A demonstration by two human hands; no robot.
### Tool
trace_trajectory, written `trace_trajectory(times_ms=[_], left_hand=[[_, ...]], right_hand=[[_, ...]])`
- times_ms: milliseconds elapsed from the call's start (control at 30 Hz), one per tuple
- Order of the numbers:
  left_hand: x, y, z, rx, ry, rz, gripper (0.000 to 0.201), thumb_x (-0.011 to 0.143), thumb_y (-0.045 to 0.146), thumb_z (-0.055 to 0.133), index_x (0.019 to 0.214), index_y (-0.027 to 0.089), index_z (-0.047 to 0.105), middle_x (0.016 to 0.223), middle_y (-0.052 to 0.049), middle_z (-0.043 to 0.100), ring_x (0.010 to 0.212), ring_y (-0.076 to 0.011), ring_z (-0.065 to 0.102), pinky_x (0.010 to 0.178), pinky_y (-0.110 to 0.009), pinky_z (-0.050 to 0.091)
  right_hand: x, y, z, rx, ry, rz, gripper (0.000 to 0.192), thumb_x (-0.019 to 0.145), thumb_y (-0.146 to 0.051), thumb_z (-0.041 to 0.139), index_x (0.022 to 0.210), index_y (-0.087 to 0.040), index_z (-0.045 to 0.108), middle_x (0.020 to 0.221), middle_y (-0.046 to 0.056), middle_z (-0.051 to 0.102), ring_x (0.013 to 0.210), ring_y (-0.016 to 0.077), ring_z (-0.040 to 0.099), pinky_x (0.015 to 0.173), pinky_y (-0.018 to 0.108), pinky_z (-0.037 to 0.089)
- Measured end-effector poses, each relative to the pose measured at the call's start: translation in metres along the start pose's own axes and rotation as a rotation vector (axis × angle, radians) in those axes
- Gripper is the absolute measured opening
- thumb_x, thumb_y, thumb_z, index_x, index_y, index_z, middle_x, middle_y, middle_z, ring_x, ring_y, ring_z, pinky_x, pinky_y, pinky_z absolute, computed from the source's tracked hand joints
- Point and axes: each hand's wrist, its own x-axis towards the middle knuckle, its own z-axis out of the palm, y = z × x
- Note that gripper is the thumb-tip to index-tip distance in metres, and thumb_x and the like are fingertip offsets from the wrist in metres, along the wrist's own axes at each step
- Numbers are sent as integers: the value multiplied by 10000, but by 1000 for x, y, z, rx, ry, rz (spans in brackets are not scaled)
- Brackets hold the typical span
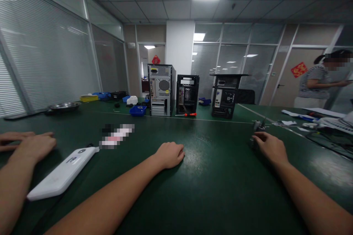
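Observation:
My left hand (170, 155) rests on the green table (215, 187) with its fingers curled into a loose fist; nothing shows in it. Farther right, my right hand (271, 147) has its thumb and fingers bent around a small dark object with metal parts (258, 126), standing on the table. Its exact kind is too blurred to tell, and the hand covers part of it. Beyond my hands stand a tall grey computer case (162, 90), a smaller black case (187, 95) and another black case (224, 97), their rear panels facing me. A red-handled screwdriver (190, 114) lies before the middle one.
At left lie another person's hands (34, 145) beside a white device (64, 172). A metal bowl (64, 107), a yellow tray (88, 98) and a blue bin (138, 110) sit farther back. Cables (333, 139) and papers lie at right, where a person (316, 80) stands.

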Motion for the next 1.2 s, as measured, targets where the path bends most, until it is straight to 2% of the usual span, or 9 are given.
trace_trajectory(times_ms=[200,400,567,667,800,967,1200], left_hand=[[-3,0,-4,-25,6,19,353,944,467,378,898,224,629,868,-89,689,772,-242,656,699,-357,504],[-3,-1,-4,-11,17,11,329,933,456,398,889,225,628,863,-90,693,771,-253,664,700,-371,510],[-3,2,-4,11,9,-9,327,926,449,405,893,219,635,873,-94,697,798,-261,670,725,-380,517],[-4,5,-6,19,-9,-25,345,935,451,388,921,216,640,899,-101,696,807,-256,669,737,-379,517],[-3,8,-8,40,-31,-23,361,944,457,372,940,217,641,901,-100,697,794,-251,671,728,-372,520],[0,6,-5,67,-23,-28,375,943,452,356,930,221,651,898,-100,702,809,-260,674,724,-378,519],[1,4,-4,41,-6,-10,379,934,444,363,915,213,662,884,-106,707,780,-256,675,707,-374,519]], right_hand=[[2,-2,1,-138,-65,-57,465,863,-515,450,1142,-253,715,1050,103,726,966,324,654,820,421,484],[8,3,4,-140,-81,-65,507,865,-592,421,1117,-274,725,1044,102,727,923,326,666,745,422,500],[11,4,9,-157,-49,-76,530,859,-601,424,1130,-253,717,948,101,736,857,315,677,697,412,501],[10,3,10,-165,-29,-107,528,864,-565,434,1176,-231,698,987,113,739,849,313,682,678,405,500],[8,4,9,-159,-17,-111,493,876,-504,436,1203,-232,686,1046,109,737,884,320,685,712,422,509],[8,4,7,-110,-84,-112,472,870,-515,459,1141,-232,722,1052,96,739,913,309,685,771,424,518],[6,-3,7,-124,-10,-135,453,849,-538,500,1081,-233,741,977,83,750,882,306,689,749,417,516]])
